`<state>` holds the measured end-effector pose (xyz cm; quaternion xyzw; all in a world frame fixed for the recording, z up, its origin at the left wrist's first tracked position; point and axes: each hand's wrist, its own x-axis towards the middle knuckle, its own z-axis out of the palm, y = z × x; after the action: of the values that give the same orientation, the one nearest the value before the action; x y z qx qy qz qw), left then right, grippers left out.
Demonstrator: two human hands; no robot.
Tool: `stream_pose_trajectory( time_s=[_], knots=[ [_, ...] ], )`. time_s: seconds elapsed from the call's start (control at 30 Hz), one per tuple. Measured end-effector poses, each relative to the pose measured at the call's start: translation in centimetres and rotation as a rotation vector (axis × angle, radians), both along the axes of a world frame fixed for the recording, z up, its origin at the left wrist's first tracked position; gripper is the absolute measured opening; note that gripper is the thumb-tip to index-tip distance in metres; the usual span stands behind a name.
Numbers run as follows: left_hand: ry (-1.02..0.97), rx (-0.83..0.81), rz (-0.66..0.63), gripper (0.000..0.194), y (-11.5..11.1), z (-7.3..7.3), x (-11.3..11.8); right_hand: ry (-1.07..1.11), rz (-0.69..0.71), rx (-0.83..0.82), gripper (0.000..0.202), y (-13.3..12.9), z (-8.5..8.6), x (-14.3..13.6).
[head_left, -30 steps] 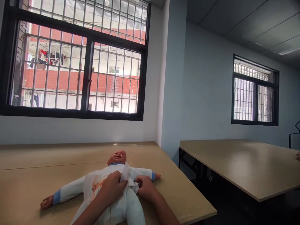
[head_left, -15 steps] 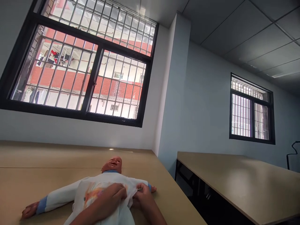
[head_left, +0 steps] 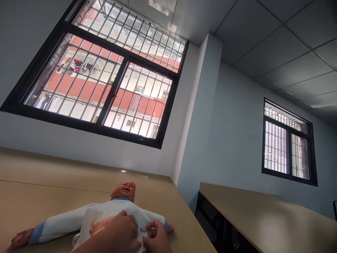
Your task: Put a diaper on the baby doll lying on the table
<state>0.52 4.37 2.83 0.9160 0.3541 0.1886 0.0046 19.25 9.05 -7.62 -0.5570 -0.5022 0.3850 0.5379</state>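
A baby doll (head_left: pixel 126 191) lies on its back on the table, arms spread, wearing a white long-sleeved top (head_left: pixel 65 223) with blue collar and cuffs. Over its chest is a thin white garment (head_left: pixel 89 218) with an orange print. My left hand (head_left: pixel 122 230) rests on the doll's front with its fingers curled into the white garment, covering part of the print. Beside it, near the doll's arm at the right, my right hand (head_left: pixel 156 237) pinches the garment's edge between thumb and forefinger. The doll's lower body is out of view.
The doll lies on a light wooden table (head_left: pixel 34 196) set against the wall. Across a gap at the right is a second table (head_left: pixel 263 211). A large barred window (head_left: pixel 105 88) is above the first table, a smaller window (head_left: pixel 289 144) farther right.
My view has tilted and shifted a little. Both hands are slightly lower on the doll's front, and my right hand's thumb and forefinger now form a clear pinch at the garment.
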Motion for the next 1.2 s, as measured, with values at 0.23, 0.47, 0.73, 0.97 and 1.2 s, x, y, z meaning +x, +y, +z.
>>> stream_pose_trajectory(
  time_s=[0.23, 0.47, 0.73, 0.97, 1.2],
  knots=[
    [0.116, -0.032, 0.172, 0.026, 0.7, -0.3, 1.8, 0.068, 0.082, 0.004, 0.031, -2.3, 1.2, 0.9],
    [0.175, 0.027, 0.054, 0.029, 0.0, -0.2, 1.5, 0.007, 0.074, 0.059, 0.031, -1.6, 1.0, 1.5],
    [0.149, -0.064, 0.051, 0.034, -0.6, 0.3, 1.0, -0.157, 0.059, 0.258, 0.026, -2.2, 3.2, 0.8],
    [0.059, -0.098, 0.057, 0.033, -0.8, 0.4, 0.7, -0.235, 0.240, 0.244, 0.021, -1.7, 5.7, -1.1],
    [0.017, -0.111, 0.060, 0.035, -0.4, 0.6, 0.2, -0.175, 0.332, 0.156, 0.020, -1.5, 7.4, -2.7]
  ],
)
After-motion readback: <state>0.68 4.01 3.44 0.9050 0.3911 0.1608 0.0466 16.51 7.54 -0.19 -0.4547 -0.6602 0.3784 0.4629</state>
